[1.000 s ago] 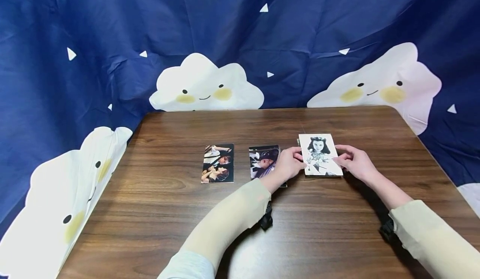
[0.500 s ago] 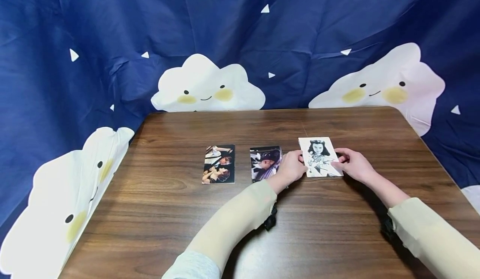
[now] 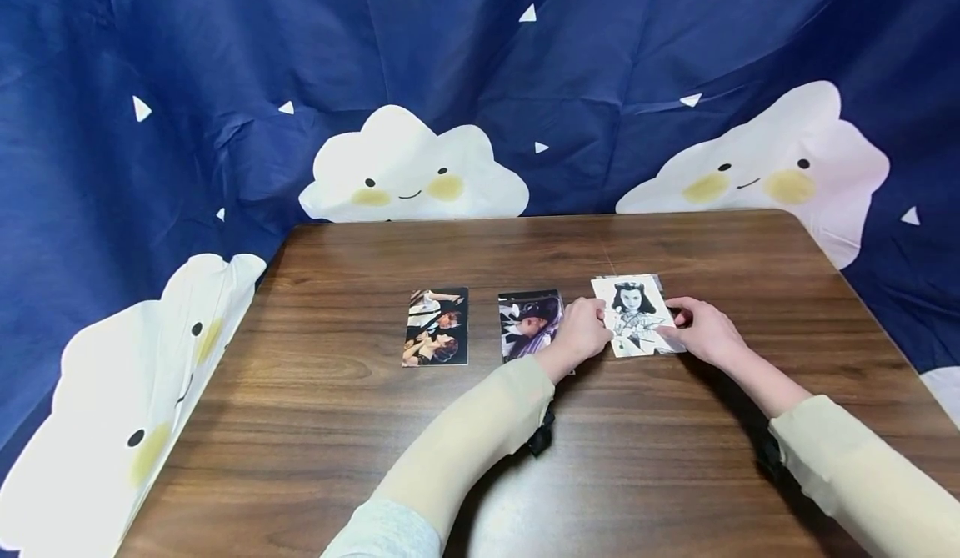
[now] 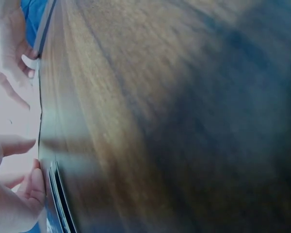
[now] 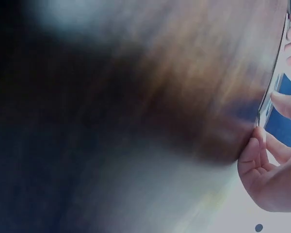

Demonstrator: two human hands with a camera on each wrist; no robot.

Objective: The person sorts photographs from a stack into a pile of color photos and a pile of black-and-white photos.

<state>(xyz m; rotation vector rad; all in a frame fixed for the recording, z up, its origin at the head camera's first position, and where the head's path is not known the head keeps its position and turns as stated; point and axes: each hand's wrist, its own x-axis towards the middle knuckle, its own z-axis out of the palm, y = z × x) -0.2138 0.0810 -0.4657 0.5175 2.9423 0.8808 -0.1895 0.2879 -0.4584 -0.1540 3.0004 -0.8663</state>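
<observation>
A black-and-white photo card (image 3: 633,312) with a portrait lies on the right of the wooden table, slightly turned over at least one other card whose edges peek out behind and to its right. My left hand (image 3: 582,330) pinches its left edge between thumb and fingers. At its right edge, my right hand (image 3: 708,331) pinches the cards with thumb and fingers. Close to the left wrist lies a colour photo card (image 3: 528,320) on a small stack, partly hidden by that hand. In the left wrist view, the left hand (image 4: 17,189) is beside the stack's edges (image 4: 62,199).
Another colour photo card (image 3: 437,327) lies further left on the wooden table (image 3: 337,424). Behind the table hangs a blue cloth (image 3: 570,66) with white clouds. A dark camera strap (image 3: 542,433) shows under the left sleeve.
The black-and-white photo card has come slightly nearer and turned a little out of line, so card edges beneath it now show behind and at right. Both hands stay at its sides.
</observation>
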